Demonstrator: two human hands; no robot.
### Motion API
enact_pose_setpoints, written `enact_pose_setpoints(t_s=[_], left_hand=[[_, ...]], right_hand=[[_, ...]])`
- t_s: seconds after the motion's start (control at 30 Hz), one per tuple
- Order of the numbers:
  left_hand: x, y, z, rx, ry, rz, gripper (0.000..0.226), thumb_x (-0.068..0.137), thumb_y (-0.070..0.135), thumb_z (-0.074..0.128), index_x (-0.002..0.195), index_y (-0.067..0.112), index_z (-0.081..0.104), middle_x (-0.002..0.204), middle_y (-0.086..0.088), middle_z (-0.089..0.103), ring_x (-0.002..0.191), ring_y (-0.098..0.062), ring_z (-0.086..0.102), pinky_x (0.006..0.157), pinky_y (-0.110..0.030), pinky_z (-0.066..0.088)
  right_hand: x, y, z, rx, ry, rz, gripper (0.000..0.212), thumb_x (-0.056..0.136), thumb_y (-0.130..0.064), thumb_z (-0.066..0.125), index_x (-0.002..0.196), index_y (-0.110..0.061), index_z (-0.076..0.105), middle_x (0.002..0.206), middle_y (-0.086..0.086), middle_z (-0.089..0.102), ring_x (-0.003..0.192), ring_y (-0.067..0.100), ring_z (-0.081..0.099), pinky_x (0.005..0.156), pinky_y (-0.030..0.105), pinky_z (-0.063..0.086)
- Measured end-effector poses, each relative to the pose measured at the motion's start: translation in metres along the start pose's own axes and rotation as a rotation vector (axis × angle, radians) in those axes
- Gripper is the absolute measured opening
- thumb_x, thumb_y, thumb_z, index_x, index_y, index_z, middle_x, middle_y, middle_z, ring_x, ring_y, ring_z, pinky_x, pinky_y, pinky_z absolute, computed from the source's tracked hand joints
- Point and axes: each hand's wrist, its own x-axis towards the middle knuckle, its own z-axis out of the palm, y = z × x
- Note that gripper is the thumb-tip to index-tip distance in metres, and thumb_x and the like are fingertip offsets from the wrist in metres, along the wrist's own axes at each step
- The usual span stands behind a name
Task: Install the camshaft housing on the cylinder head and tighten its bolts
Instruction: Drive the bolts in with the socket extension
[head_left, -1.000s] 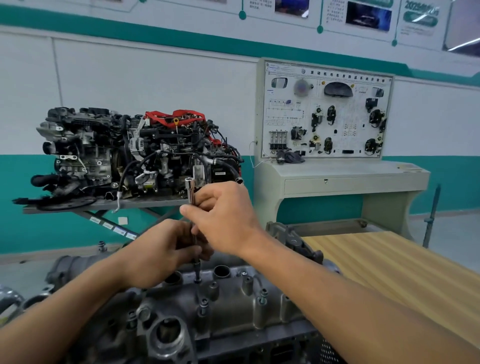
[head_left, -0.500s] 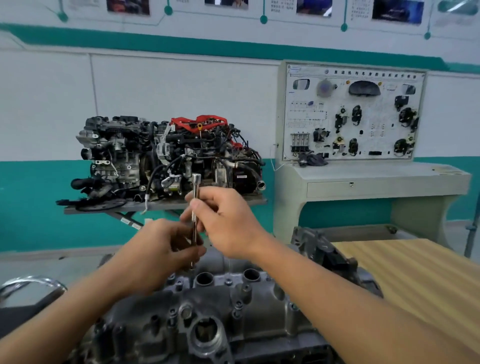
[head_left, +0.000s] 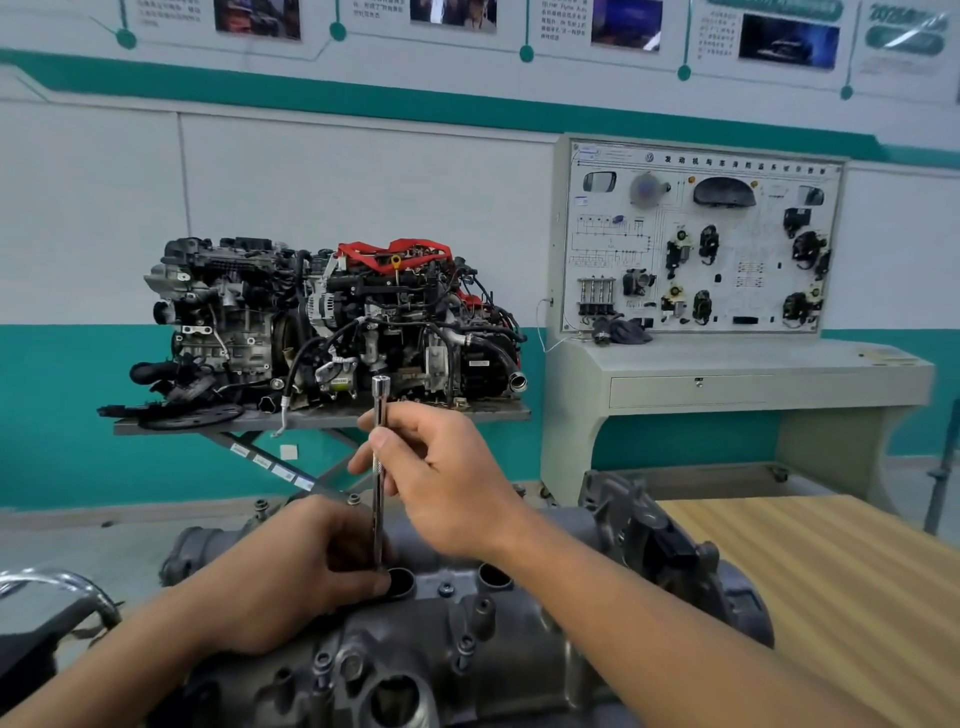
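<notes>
The camshaft housing (head_left: 467, 639) lies across the foreground, a heavy, rigid casting unlikely to shift; the right hand (head_left: 447, 483) pinches the slim steel extension bar (head_left: 378, 509) high on its shaft; the left hand (head_left: 291, 577) curls round its lower end at the housing. The bar looks stiff, light and slick; a low grip should steady it.

Two hands (head_left: 291, 577) (head_left: 447, 483), one extension bar (head_left: 378, 501), one housing (head_left: 467, 644).
</notes>
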Motion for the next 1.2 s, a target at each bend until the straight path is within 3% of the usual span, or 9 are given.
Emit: enact_pose_setpoints(t_s=[0.13, 0.27, 0.37, 0.5, 0.57, 0.63, 0.8, 1.1, 1.2], left_hand=[[0.000, -0.002, 0.004, -0.008, 0.002, 0.000, 0.013, 0.082, 0.029, 0.080, 0.090, 0.021, 0.074, 0.087, 0.007, 0.078, 0.083, -0.010, 0.074, 0.081, -0.040, 0.058], [0.000, -0.003, 0.005, -0.013, 0.039, 0.000, 0.014, 0.081, 0.029, 0.082, 0.086, 0.019, 0.074, 0.085, 0.004, 0.078, 0.081, -0.015, 0.074, 0.078, -0.043, 0.058], [0.000, -0.002, 0.007, -0.011, 0.060, 0.014, 0.014, 0.081, 0.030, 0.082, 0.080, 0.020, 0.073, 0.077, 0.004, 0.077, 0.074, -0.015, 0.073, 0.069, -0.033, 0.058], [-0.001, 0.003, 0.009, -0.040, 0.105, 0.038, 0.008, 0.087, 0.024, 0.076, 0.081, 0.021, 0.072, 0.074, 0.008, 0.076, 0.067, -0.003, 0.070, 0.059, -0.014, 0.050], [-0.001, 0.006, 0.011, -0.123, 0.183, 0.036, 0.008, 0.092, 0.022, 0.070, 0.085, 0.021, 0.073, 0.074, 0.005, 0.076, 0.067, -0.007, 0.072, 0.059, -0.016, 0.052], [0.000, 0.008, 0.010, -0.214, 0.303, 0.029, 0.007, 0.092, 0.019, 0.070, 0.087, 0.020, 0.075, 0.075, -0.001, 0.076, 0.067, -0.014, 0.073, 0.060, -0.021, 0.056], [0.000, 0.011, 0.010, -0.195, 0.310, 0.063, 0.004, 0.087, 0.013, 0.075, 0.083, 0.013, 0.076, 0.073, 0.001, 0.076, 0.065, -0.008, 0.072, 0.059, -0.014, 0.053], [-0.006, 0.009, 0.005, -0.059, 0.463, 0.097, 0.009, 0.085, 0.018, 0.078, 0.078, 0.023, 0.075, 0.071, 0.013, 0.075, 0.060, 0.002, 0.066, 0.058, -0.007, 0.046], [-0.010, 0.005, -0.004, -0.024, 0.470, 0.038, 0.013, 0.086, 0.018, 0.077, 0.074, 0.024, 0.073, 0.068, 0.013, 0.074, 0.057, 0.002, 0.065, 0.056, -0.007, 0.045]], right_hand=[[-0.001, -0.001, 0.001, -0.005, -0.010, -0.002, 0.019, 0.103, -0.015, 0.048, 0.103, -0.012, 0.066, 0.090, 0.008, 0.074, 0.062, 0.021, 0.054, 0.062, 0.042, 0.051], [-0.001, -0.002, -0.001, 0.010, -0.055, -0.029, 0.020, 0.103, -0.015, 0.047, 0.101, -0.013, 0.067, 0.090, 0.022, 0.072, 0.064, 0.042, 0.053, 0.060, 0.051, 0.049], [-0.001, -0.002, -0.002, 0.027, -0.090, -0.045, 0.018, 0.102, -0.015, 0.047, 0.102, -0.020, 0.065, 0.084, -0.002, 0.073, 0.061, 0.029, 0.049, 0.059, 0.048, 0.049], [0.003, 0.000, -0.008, 0.072, -0.077, -0.070, 0.018, 0.102, -0.014, 0.047, 0.102, -0.023, 0.062, 0.080, -0.006, 0.071, 0.061, 0.042, 0.051, 0.056, 0.054, 0.046], [0.005, 0.004, -0.011, 0.093, -0.007, -0.105, 0.018, 0.103, -0.012, 0.046, 0.103, -0.019, 0.062, 0.080, 0.001, 0.069, 0.061, 0.035, 0.054, 0.055, 0.045, 0.046], [0.005, 0.011, -0.009, 0.082, 0.059, -0.152, 0.017, 0.103, -0.014, 0.045, 0.104, -0.018, 0.062, 0.080, -0.002, 0.067, 0.061, 0.004, 0.056, 0.062, 0.022, 0.043], [0.004, 0.022, -0.003, 0.086, 0.066, -0.260, 0.016, 0.101, -0.017, 0.046, 0.103, -0.018, 0.062, 0.078, -0.005, 0.065, 0.061, -0.002, 0.057, 0.059, 0.007, 0.040], [0.015, 0.012, 0.002, 0.149, 0.020, -0.270, 0.016, 0.102, -0.013, 0.046, 0.106, -0.015, 0.062, 0.082, -0.001, 0.068, 0.062, 0.000, 0.059, 0.063, 0.012, 0.044], [0.025, 0.005, 0.007, 0.117, -0.068, -0.260, 0.018, 0.102, -0.012, 0.046, 0.102, -0.009, 0.064, 0.080, 0.001, 0.069, 0.057, 0.019, 0.056, 0.054, 0.035, 0.049]])
